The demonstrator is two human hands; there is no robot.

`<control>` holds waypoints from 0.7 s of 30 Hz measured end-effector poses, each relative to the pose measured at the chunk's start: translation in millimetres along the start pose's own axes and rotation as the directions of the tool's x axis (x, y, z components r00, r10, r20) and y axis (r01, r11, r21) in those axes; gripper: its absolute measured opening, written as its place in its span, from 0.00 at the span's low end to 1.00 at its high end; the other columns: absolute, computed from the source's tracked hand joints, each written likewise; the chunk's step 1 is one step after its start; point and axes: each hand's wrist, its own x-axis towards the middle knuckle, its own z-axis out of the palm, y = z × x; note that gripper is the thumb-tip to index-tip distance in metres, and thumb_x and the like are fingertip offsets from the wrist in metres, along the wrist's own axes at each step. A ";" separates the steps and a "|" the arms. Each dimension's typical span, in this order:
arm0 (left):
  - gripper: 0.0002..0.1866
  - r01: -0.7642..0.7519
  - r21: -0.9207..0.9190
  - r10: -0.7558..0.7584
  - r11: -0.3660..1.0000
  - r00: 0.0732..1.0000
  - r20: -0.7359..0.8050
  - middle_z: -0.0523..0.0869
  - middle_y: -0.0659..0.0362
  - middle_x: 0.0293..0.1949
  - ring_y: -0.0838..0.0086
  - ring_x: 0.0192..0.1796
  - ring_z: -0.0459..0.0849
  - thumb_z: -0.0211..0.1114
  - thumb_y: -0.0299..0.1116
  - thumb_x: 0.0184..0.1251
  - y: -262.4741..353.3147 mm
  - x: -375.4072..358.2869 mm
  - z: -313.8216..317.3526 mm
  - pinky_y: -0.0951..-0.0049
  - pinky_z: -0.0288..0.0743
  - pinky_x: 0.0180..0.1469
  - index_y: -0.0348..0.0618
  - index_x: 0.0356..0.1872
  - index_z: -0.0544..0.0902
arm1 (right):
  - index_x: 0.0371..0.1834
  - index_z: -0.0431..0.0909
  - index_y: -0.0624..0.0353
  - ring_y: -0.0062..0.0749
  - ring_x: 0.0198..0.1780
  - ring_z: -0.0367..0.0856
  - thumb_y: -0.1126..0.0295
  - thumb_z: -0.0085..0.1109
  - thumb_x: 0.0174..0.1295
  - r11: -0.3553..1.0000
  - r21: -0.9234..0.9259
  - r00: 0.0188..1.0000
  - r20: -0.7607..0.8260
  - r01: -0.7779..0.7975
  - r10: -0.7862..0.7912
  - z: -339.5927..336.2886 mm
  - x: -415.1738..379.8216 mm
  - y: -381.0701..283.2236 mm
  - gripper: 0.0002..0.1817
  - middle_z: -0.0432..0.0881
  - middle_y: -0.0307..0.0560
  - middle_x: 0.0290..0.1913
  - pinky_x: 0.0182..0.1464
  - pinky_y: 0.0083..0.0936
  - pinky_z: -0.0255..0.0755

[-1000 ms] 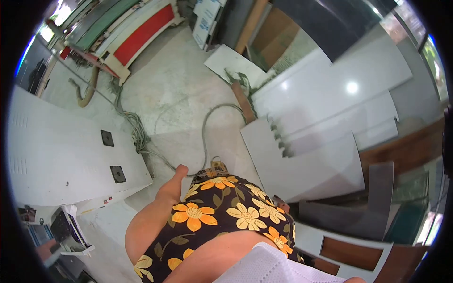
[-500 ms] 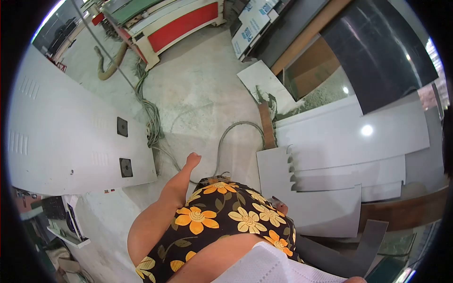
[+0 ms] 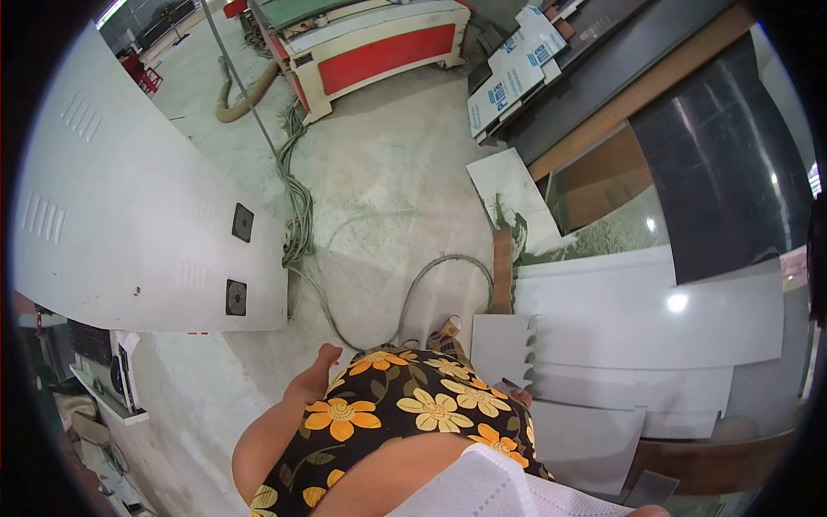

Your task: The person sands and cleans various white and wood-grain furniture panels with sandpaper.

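Observation:
My left hand [image 3: 329, 354] hangs low at my left side, beside the flower-patterned black clothing [image 3: 379, 405]. Its fingers look curled in, and no object shows in them. On the other side, most of my right hand [image 3: 522, 396] is hidden behind the clothing. A small dark, thin object [image 3: 510, 384] sticks out at its fingers; its kind is too small to tell. Close to this hand are light grey panels [image 3: 586, 439]. One foot [image 3: 451, 327] steps forward on the concrete floor.
A tall white cabinet [image 3: 155, 215] with two vent grilles stands at left. Cables [image 3: 300, 207] run along the floor, and a grey hose [image 3: 422, 280] curves ahead of my feet. A red and cream machine [image 3: 388, 59] stands ahead. Stacked sheets and a black panel [image 3: 706, 155] line the right.
My left hand has swung back toward my body. A foot has come into sight in front. The machine, cabinet and panels have shifted in view as my head moved.

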 end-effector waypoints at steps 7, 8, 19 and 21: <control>0.18 -0.056 0.197 0.069 0.979 0.996 -0.060 0.84 0.42 0.34 0.59 0.26 0.86 0.57 0.38 0.56 42.1 34.3 -9.4 0.64 0.79 0.37 0.27 0.34 0.79 | 0.30 0.78 0.72 0.57 0.32 0.78 0.63 0.56 0.52 0.988 -0.149 0.988 -0.145 0.039 -0.061 -13.8 63.6 57.8 0.17 0.80 0.64 0.28 0.35 0.45 0.70; 0.18 -0.087 0.354 0.115 0.931 0.992 -0.058 0.84 0.41 0.34 0.59 0.26 0.85 0.57 0.38 0.56 49.0 47.3 -15.6 0.64 0.79 0.38 0.28 0.34 0.79 | 0.30 0.78 0.71 0.59 0.34 0.78 0.62 0.57 0.51 0.984 -0.173 0.984 -0.163 0.043 -0.072 -15.3 77.4 67.5 0.18 0.80 0.65 0.29 0.37 0.47 0.70; 0.17 0.048 -0.448 -0.181 0.893 0.949 -0.260 0.83 0.50 0.19 0.64 0.24 0.84 0.54 0.39 0.54 170.3 43.7 -73.5 0.68 0.78 0.37 0.33 0.22 0.82 | 0.25 0.76 0.75 0.55 0.29 0.80 0.62 0.59 0.48 0.988 -0.142 0.998 -0.023 -0.066 0.064 -18.1 192.0 110.8 0.19 0.79 0.65 0.23 0.34 0.46 0.72; 0.17 0.083 -0.428 -0.185 0.900 0.961 -0.204 0.83 0.50 0.18 0.65 0.23 0.85 0.54 0.39 0.54 165.5 28.2 -71.5 0.69 0.79 0.36 0.33 0.21 0.82 | 0.25 0.77 0.74 0.55 0.30 0.80 0.62 0.60 0.47 0.983 -0.184 1.000 -0.021 -0.014 0.010 -14.2 194.3 92.3 0.19 0.79 0.64 0.24 0.34 0.45 0.72</control>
